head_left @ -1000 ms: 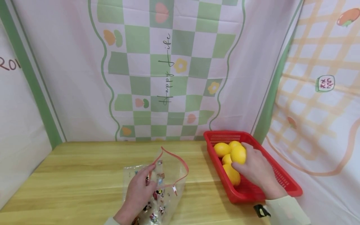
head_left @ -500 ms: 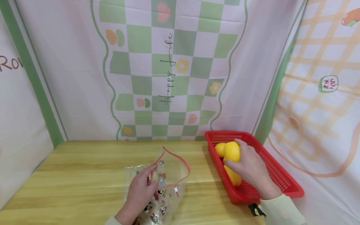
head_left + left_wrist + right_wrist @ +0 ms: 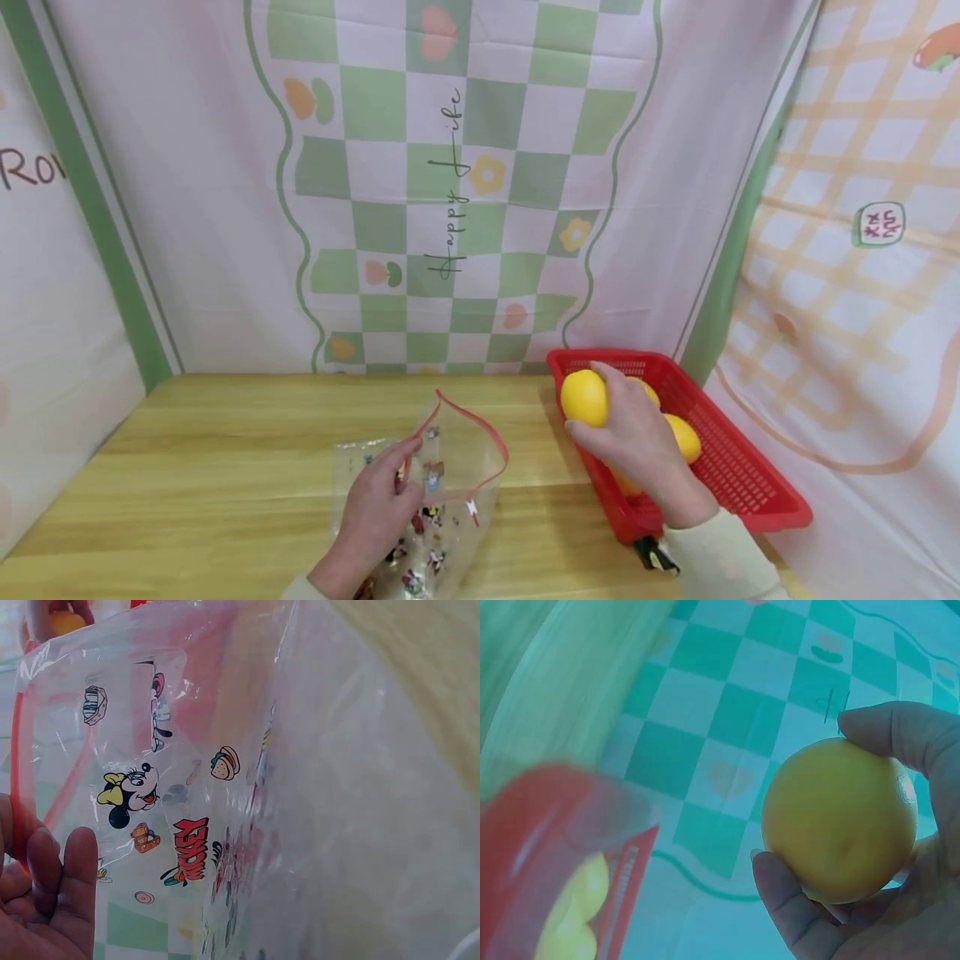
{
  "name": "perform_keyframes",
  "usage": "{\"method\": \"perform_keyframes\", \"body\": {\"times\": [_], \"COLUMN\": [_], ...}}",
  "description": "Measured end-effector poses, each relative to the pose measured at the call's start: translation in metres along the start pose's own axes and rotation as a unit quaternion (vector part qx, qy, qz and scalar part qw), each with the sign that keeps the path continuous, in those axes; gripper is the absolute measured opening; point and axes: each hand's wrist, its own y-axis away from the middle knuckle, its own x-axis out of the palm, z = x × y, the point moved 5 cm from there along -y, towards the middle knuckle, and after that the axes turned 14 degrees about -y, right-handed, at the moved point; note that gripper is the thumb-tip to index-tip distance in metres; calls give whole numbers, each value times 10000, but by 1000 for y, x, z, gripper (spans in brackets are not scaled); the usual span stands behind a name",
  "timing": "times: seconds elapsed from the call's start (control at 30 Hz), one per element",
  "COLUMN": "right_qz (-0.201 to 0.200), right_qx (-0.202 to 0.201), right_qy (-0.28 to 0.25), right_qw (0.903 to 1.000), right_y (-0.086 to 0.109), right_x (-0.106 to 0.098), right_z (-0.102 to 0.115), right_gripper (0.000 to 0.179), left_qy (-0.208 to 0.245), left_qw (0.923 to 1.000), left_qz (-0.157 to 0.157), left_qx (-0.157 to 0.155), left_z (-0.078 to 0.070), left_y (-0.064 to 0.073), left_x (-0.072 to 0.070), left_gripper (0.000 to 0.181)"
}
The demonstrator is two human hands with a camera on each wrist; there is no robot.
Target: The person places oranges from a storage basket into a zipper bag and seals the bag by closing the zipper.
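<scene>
I see the left hand pinching with bent fingers, and the right hand gripping with fingers widely curved.

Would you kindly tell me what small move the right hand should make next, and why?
I'd probably carry the yellow fruit leftward toward the transparent bag: the right hand grips it clear of the red basket, and the left hand holds the bag's red-edged mouth open.

Behind the wood-grain tabletop hangs a green-checked curtain, with an orange-plaid cloth at the right.
</scene>
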Motion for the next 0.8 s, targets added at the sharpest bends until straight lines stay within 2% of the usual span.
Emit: {"method": "perform_keyframes", "body": {"times": [0.23, 0.5, 0.8], "right_qz": [235, 387, 546], "right_qx": [-14, -344, -591], "right_qy": [-139, -334, -442], "right_qw": [9996, 9981, 9958], "right_y": [-2, -2, -3], "right_x": [18, 38, 57], "right_z": [16, 32, 50], "right_gripper": [86, 87, 85], "left_qy": [-66, -82, 31], "left_qw": [10000, 9998, 10000], "left_qz": [-39, -154, -63], "left_qx": [-41, 53, 0], "left_z": [1, -2, -3], "left_y": [0, 2, 2], "left_x": [1, 1, 3], "left_gripper": [67, 66, 65]}}
